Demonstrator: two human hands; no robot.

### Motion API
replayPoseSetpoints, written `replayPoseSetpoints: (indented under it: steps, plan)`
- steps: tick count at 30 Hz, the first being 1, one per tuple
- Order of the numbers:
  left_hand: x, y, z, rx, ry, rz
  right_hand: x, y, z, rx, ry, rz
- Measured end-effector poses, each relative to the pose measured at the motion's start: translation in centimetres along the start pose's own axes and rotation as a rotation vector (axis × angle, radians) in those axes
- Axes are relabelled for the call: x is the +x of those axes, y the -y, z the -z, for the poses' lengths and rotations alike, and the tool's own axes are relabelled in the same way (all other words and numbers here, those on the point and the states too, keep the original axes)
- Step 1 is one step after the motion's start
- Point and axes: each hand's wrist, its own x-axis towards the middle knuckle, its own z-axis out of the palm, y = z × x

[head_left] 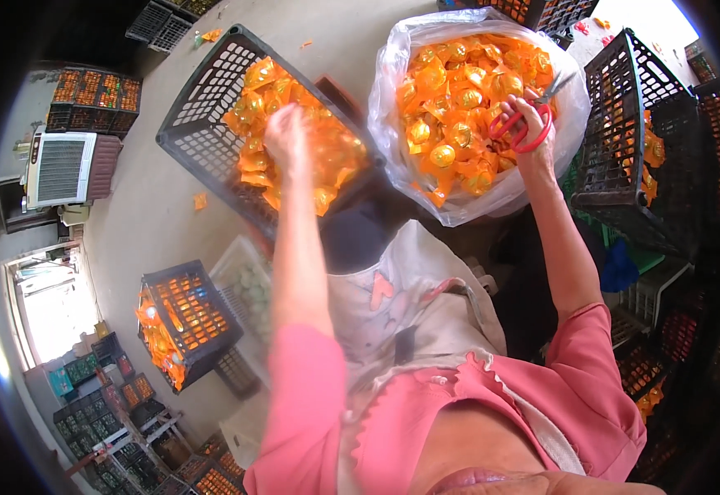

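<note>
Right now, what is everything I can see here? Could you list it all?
Black crate: one, tilted, upper left, holding orange wrapped pieces.
Clear plastic bag: one, upper middle, full of orange wrapped fruit.
Black crate at right: one, some orange pieces inside.
Black crate at lower left: one, orange contents.
Stacked crates: several, far left.
White cooler unit: one, left.
Red scissors: one pair, over the bag.
White apron: one, on the lap.
Left hand: in the tilted crate.
Right hand: holds the scissors.

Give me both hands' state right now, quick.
Left hand: down in the black crate among orange wrapped pieces; grip cannot be told.
Right hand: closed on red scissors.
</note>
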Motion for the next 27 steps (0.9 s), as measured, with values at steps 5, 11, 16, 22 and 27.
replayPoseSetpoints:
  steps: [5,11,16,22,27]
  plan:
    - [-0.7,10.0,5.5,0.876,0.015,0.243,-0.9,-1.1,0.3,-0.094,0.173,-0.229]
    - [1.9,12.4,6.6,0.961,-0.201,0.488,-4.3,-2.6,-1.3,-0.552,0.518,-0.368]
    - [3.1,11.0,9.0,0.009,-0.136,0.721,-5.2,-3.2,-1.6,-0.679,0.578,-0.417]
    - [-2.7,1.2,4.6,-0.570,0.362,0.583,-6.6,-5.8,-0.1,-0.820,0.808,-0.145]
    - [-6.4,-5.7,-1.8,-0.535,0.653,0.513,-8.4,-4.9,-1.5,-0.672,0.858,-0.233]
